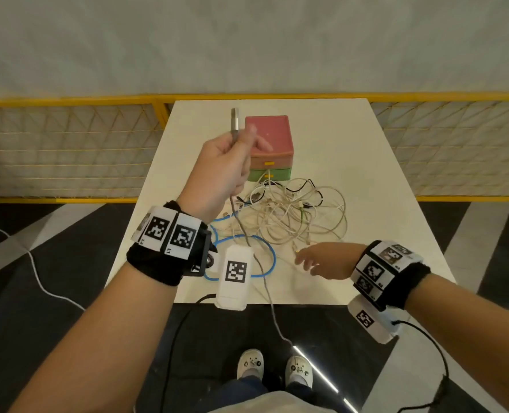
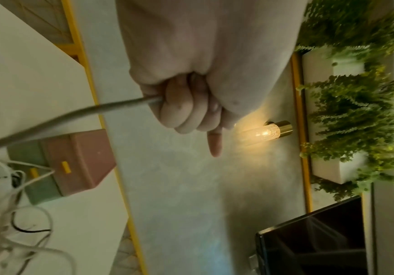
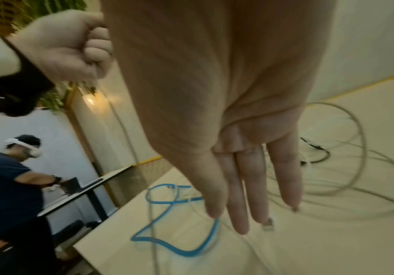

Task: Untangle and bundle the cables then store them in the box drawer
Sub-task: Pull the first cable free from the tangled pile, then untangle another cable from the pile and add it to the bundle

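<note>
My left hand [image 1: 229,162] is raised above the table and grips a grey cable [image 1: 265,281] near its metal plug [image 1: 234,122], which sticks up out of the fist; the cable [image 2: 73,113] hangs down past the table's front edge. A tangle of white and black cables [image 1: 295,213] lies in front of the small drawer box [image 1: 269,144], pink on top, green below, both drawers closed. A blue cable [image 1: 265,248] loops at the near left. My right hand [image 1: 310,259] hovers open over the near side of the tangle, fingers [image 3: 238,204] straight and holding nothing.
The white table [image 1: 381,189] is small, with a yellow mesh fence [image 1: 68,150] behind it and on both sides. The floor is dark below the front edge. Another person [image 3: 9,186] stands at a table far left in the right wrist view.
</note>
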Motion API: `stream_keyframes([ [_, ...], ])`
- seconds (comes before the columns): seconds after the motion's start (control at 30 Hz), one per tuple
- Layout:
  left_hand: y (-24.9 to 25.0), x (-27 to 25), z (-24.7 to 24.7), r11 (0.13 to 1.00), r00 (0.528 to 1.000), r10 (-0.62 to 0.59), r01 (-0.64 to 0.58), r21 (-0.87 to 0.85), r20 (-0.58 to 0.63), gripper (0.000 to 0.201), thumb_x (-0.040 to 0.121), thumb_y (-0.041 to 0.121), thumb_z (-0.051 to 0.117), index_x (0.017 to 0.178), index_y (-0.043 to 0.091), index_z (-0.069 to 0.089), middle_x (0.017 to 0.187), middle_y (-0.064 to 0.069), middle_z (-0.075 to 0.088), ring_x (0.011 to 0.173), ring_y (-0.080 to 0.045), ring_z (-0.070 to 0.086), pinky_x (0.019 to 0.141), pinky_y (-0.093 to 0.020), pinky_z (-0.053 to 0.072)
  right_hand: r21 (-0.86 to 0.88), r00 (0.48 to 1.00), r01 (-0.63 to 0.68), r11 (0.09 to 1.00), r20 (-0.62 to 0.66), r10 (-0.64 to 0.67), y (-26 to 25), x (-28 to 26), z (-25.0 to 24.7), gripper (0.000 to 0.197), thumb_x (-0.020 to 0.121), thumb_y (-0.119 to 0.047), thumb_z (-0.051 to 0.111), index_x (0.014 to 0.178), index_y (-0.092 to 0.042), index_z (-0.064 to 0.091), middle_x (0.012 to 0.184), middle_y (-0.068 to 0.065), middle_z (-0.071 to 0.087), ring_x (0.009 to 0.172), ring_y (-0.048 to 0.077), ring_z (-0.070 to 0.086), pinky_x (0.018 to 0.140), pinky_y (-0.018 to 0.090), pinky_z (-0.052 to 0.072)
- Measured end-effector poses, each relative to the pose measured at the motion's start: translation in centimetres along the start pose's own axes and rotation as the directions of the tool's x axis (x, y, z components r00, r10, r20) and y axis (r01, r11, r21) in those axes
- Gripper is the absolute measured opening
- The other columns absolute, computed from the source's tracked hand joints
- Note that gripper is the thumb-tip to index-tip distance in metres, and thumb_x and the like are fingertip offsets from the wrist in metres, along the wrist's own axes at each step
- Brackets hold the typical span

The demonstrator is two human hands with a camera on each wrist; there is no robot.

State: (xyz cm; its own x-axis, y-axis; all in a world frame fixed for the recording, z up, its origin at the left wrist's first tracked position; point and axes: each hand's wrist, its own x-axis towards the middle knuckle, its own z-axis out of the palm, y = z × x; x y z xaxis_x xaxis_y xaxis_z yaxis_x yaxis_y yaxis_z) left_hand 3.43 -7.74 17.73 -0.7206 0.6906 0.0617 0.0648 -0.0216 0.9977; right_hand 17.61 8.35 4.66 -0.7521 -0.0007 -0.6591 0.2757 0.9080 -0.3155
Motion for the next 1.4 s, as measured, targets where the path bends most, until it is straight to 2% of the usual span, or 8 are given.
stream_keyframes([
  [0.33,-6.0,0.8,0.6,0.956,0.974,-0.224,0.225,0.187,-0.028,0.061,0.100,0.045,0.045,0.049,0.012,0.045,0.047,0.003,0.037,0.046,-0.012,0.034,0.054,-0.024,0.031,0.147,0.935,-0.249,0.957,-0.220,0.277,1.8,6.7,1.0,0.029,0.094,-0.020,0.050,0.118,-0.005,0.058,0.124,0.012,0.059,0.115,0.028,0.054,0.096,0.032,0.043],
  [0.47,-8.1,1.0,1.6,0.943,0.955,-0.293,0.281,0.177,0.043,0.054,0.106,0.032,0.036,0.071,0.004,0.068,0.060,-0.001,0.052,0.050,-0.007,0.046,0.053,-0.018,0.040,0.224,0.879,-0.297,0.928,-0.317,0.357,1.0,8.7,1.2,0.036,0.085,-0.037,0.063,0.107,-0.009,0.057,0.110,0.012,0.062,0.101,0.029,0.060,0.071,0.030,0.043],
  [0.7,-8.9,1.0,2.2,0.954,0.961,-0.272,0.264,0.143,0.043,0.037,0.106,0.026,0.037,0.114,0.001,0.064,0.054,-0.001,0.034,0.035,-0.002,0.029,0.038,-0.014,0.027,0.265,0.845,-0.308,0.914,-0.364,0.391,1.0,9.1,1.9,0.023,0.084,-0.018,0.056,0.105,-0.009,0.058,0.106,0.012,0.061,0.099,0.030,0.060,0.074,0.031,0.045],
  [0.87,-9.5,1.5,1.7,0.965,0.970,-0.226,0.211,0.154,0.091,0.038,0.105,0.028,0.040,0.107,0.004,0.070,0.053,-0.001,0.049,0.039,-0.004,0.036,0.044,-0.013,0.033,0.253,0.859,-0.138,0.958,-0.451,0.243,0.6,6.3,-1.0,0.023,0.085,-0.020,0.053,0.081,-0.002,0.066,0.084,0.014,0.067,0.078,0.029,0.064,0.068,0.034,0.051],
  [1.07,-10.8,3.0,3.3,0.956,0.978,-0.180,0.148,0.253,0.106,0.036,0.106,0.031,0.036,0.108,0.018,0.070,0.096,-0.004,0.071,0.054,-0.006,0.044,0.052,-0.017,0.038,0.498,0.759,0.275,0.823,-0.637,0.131,0.3,1.0,-5.8,0.010,0.091,-0.013,0.054,0.089,-0.009,0.063,0.078,0.009,0.069,0.064,0.018,0.069,0.070,0.033,0.058],
  [1.17,-10.5,3.5,4.6,0.926,0.957,-0.219,0.142,0.349,0.193,0.048,0.103,0.042,0.035,0.098,0.010,0.069,0.077,-0.012,0.066,0.054,-0.009,0.047,0.059,-0.027,0.037,0.595,0.678,0.461,0.658,-0.715,0.172,0.1,-0.2,-7.0,0.012,0.089,-0.013,0.062,0.095,-0.005,0.055,0.077,0.006,0.066,0.064,0.019,0.068,0.065,0.029,0.058],
  [1.27,-9.9,3.9,5.4,0.953,0.957,-0.164,0.092,0.287,0.238,0.052,0.105,0.039,0.033,0.068,0.013,0.059,0.057,0.002,0.054,0.044,-0.003,0.040,0.053,-0.023,0.032,0.634,0.613,0.534,0.559,-0.746,0.261,0.1,-0.4,-7.3,0.019,0.089,-0.014,0.063,0.100,-0.003,0.053,0.075,0.009,0.065,0.061,0.023,0.066,0.060,0.031,0.058],
  [1.4,-8.5,4.3,5.8,0.988,0.969,-0.082,0.049,0.144,0.233,0.033,0.106,0.029,0.033,0.091,0.013,0.058,0.060,-0.001,0.046,0.042,0.002,0.040,0.047,-0.012,0.034,0.712,0.663,0.492,0.502,-0.679,0.314,0.0,-0.2,-6.8,0.021,0.100,-0.021,0.042,0.103,-0.002,0.051,0.086,0.010,0.059,0.057,0.022,0.063,0.055,0.031,0.055],
])
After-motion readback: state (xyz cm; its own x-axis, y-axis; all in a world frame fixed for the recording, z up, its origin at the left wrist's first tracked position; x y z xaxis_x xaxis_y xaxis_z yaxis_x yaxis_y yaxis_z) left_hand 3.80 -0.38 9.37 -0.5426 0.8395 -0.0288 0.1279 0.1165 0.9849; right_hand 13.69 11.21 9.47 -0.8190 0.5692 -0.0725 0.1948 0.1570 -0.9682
